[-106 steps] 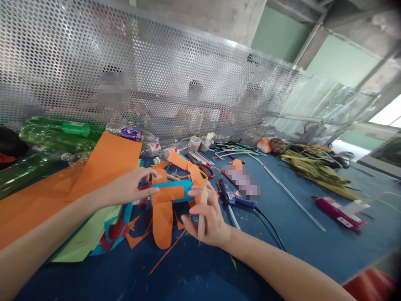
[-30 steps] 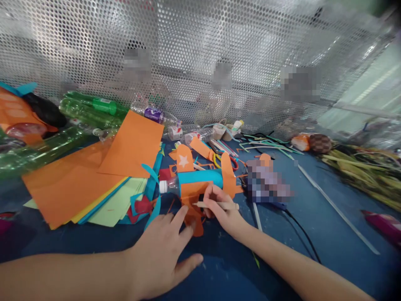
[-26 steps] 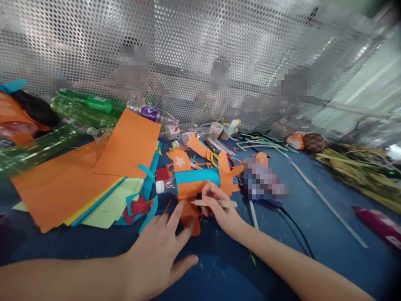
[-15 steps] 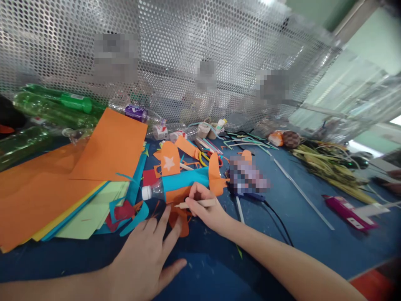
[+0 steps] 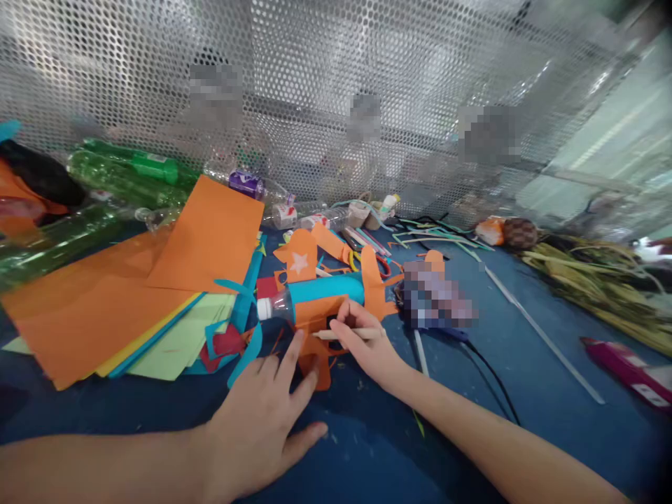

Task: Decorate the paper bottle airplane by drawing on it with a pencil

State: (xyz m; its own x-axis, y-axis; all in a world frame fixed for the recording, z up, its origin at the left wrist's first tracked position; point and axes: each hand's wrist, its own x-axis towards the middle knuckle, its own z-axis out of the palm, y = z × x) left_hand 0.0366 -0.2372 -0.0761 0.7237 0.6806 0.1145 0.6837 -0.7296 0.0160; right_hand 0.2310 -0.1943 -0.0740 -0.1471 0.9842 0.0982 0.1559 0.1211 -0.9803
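Note:
My right hand [image 5: 367, 350] is closed in a writing grip around a slim beige pen [image 5: 344, 334]. The pen's tip points left, low over an orange paper piece [image 5: 321, 371] beside a plastic bottle. This clear bottle lies on its side with a white cap [image 5: 265, 309], wrapped in blue [image 5: 328, 288] and orange paper, with orange fins [image 5: 374, 290] at its right end. My left hand [image 5: 265, 399] lies with fingers spread, fingertips at the edge of the orange piece. Behind the bottle stands an orange paper shape bearing a white star [image 5: 299, 262].
Coloured paper sheets [image 5: 204, 238] are stacked at left, before green bottles [image 5: 136, 178]. Scissors [image 5: 386, 266] and markers lie behind the bottle. To the right are a partly blurred object with a black cord [image 5: 491, 374], a clear strip [image 5: 551, 350] and a magenta object [image 5: 624, 367]. Perforated metal mesh [image 5: 315, 63] rises behind.
The view has swung, so everything appears farther right. Both hands keep nearly the same place by the bottle, and the pen stays in my right hand.

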